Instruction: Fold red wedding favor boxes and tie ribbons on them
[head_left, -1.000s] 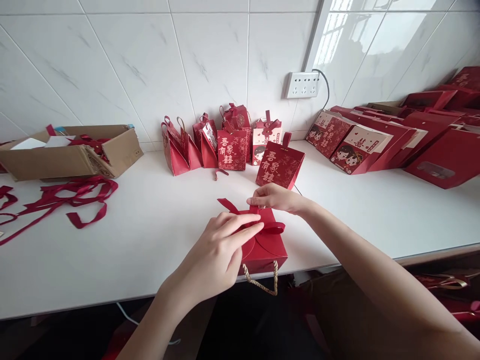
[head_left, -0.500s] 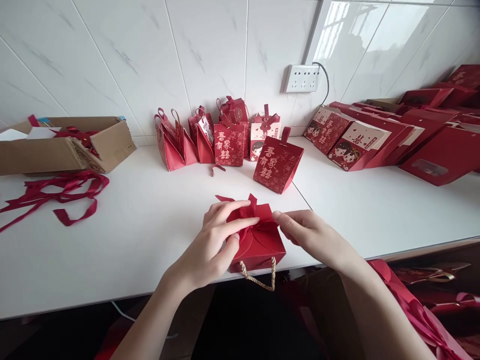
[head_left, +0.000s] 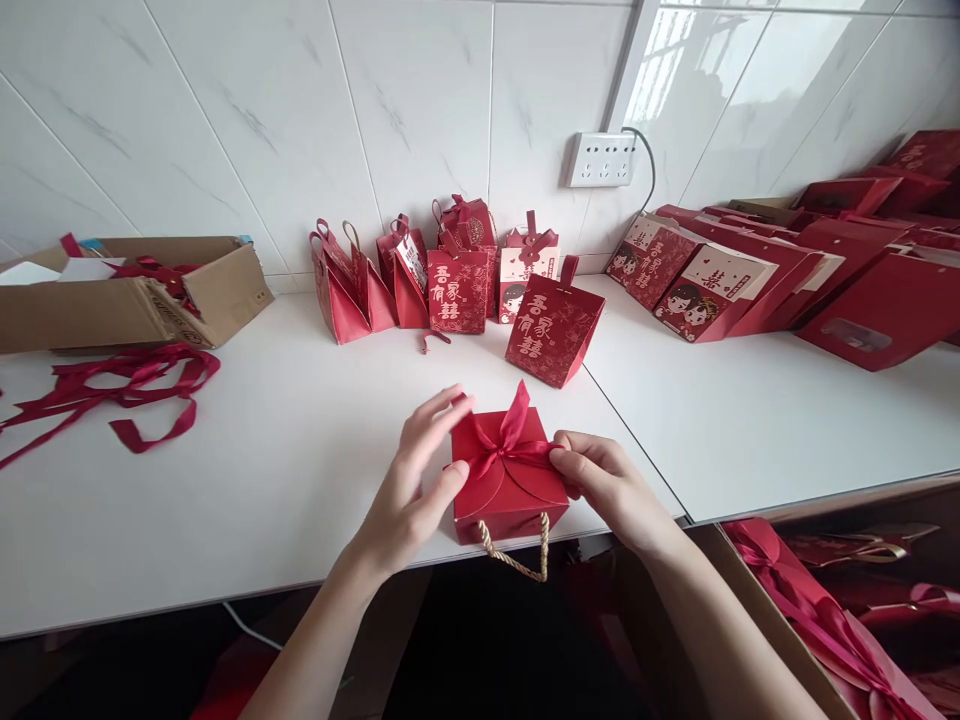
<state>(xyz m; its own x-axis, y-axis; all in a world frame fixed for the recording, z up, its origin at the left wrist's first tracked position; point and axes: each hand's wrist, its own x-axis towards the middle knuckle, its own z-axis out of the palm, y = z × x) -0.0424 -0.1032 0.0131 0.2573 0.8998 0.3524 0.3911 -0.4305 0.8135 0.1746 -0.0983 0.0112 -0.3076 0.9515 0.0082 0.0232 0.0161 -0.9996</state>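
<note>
A red gift box (head_left: pixel 510 500) with a gold rope handle (head_left: pixel 517 568) stands at the counter's front edge. A red satin ribbon (head_left: pixel 514 425) is tied in a bow over its overlapping top flaps. My right hand (head_left: pixel 604 480) pinches the ribbon's right end between thumb and fingers, at the box's right side. At the left side is my left hand (head_left: pixel 420 480), its thumb and fingers spread apart. The left thumb tip rests by the ribbon's left part, and the fingertips are over the box's back left corner.
Small red gift bags (head_left: pixel 457 290) stand along the wall, one closer box (head_left: pixel 555 330) behind the bow. Red ribbons (head_left: pixel 142 385) and a cardboard box (head_left: pixel 217 290) lie left. Folded red boxes (head_left: pixel 720 290) lean right. Below, an open carton (head_left: pixel 750 590) holds ribboned boxes.
My left hand has drawn back left from over the bow, uncovering it. My right hand has taken hold of the ribbon's right end. The bow now looks more spread out.
</note>
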